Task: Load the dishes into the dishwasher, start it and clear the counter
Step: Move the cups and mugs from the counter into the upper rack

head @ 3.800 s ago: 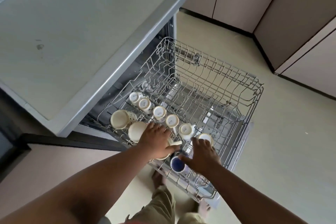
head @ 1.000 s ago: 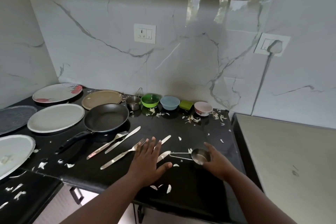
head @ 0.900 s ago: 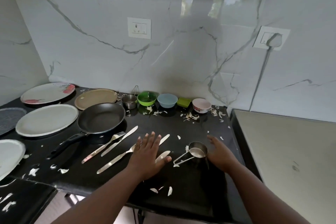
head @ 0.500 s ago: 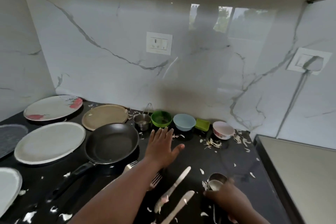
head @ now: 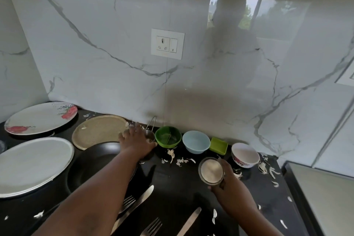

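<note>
Right hand [head: 229, 182] grips a steel cup [head: 211, 170], lifted over the black counter [head: 172, 182]. Left hand [head: 137, 141], far left, fingers around a second steel cup [head: 150, 137]; grip unclear.

A home kitchen — the black stone counter [head: 172, 182] runs along a glossy white marble-veined backsplash [head: 115, 73] with a wall socket and switch [head: 167, 44] set into it. Dishes crowd the counter: 3 plates [head: 41, 118] on the left, a black frying pan [head: 95, 161], and 4 small bowls [head: 196, 142] lined up against the wall. Knives [head: 142, 196] and forks [head: 152, 227] lie loose near the front edge, and pale food scraps [head: 183, 161] are scattered about — a window with trees reflects in the tile [head: 275, 13].
</note>
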`<action>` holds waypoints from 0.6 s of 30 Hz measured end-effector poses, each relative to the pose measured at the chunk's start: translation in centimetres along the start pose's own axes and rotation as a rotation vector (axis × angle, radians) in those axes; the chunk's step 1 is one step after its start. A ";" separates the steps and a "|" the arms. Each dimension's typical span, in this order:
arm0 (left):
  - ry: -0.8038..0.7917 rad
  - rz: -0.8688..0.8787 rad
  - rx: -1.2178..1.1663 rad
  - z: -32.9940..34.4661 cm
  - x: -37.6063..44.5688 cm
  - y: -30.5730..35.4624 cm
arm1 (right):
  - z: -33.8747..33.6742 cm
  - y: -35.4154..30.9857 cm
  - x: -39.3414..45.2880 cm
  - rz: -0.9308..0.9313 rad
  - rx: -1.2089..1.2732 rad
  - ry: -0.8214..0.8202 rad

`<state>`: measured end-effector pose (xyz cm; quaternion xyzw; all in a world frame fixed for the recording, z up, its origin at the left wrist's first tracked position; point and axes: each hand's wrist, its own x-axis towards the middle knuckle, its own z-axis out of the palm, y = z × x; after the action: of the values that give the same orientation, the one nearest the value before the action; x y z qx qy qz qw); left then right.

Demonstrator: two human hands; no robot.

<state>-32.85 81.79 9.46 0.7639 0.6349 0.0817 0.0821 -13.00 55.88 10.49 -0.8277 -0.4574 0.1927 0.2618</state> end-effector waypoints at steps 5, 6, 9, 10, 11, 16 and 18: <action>-0.119 -0.021 0.068 1.1 2.9 -0.8 | 1.4 0.6 2.7 -0.053 -0.011 -0.016; -0.143 -0.011 0.076 1.3 3.3 -0.8 | 1.6 0.8 2.9 -0.050 0.006 -0.012; -0.135 0.051 0.071 1.5 4.1 -0.9 | 2.3 1.6 3.3 -0.032 0.071 0.005; -0.123 0.059 0.067 1.5 4.2 -0.9 | 2.4 1.7 3.3 -0.028 0.074 0.004; -0.112 0.056 0.060 1.6 4.2 -1.0 | 2.5 1.9 3.3 -0.025 0.073 0.004; 0.010 -0.025 -0.150 1.3 3.7 -1.5 | 2.3 1.9 2.9 -0.019 0.068 0.032; 0.096 -0.023 -0.453 0.4 2.9 -1.6 | 2.1 1.7 2.5 -0.021 0.067 0.041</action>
<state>-33.81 84.90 8.78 0.7140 0.6120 0.2575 0.2222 -11.85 57.83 7.59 -0.8173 -0.4540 0.1880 0.3009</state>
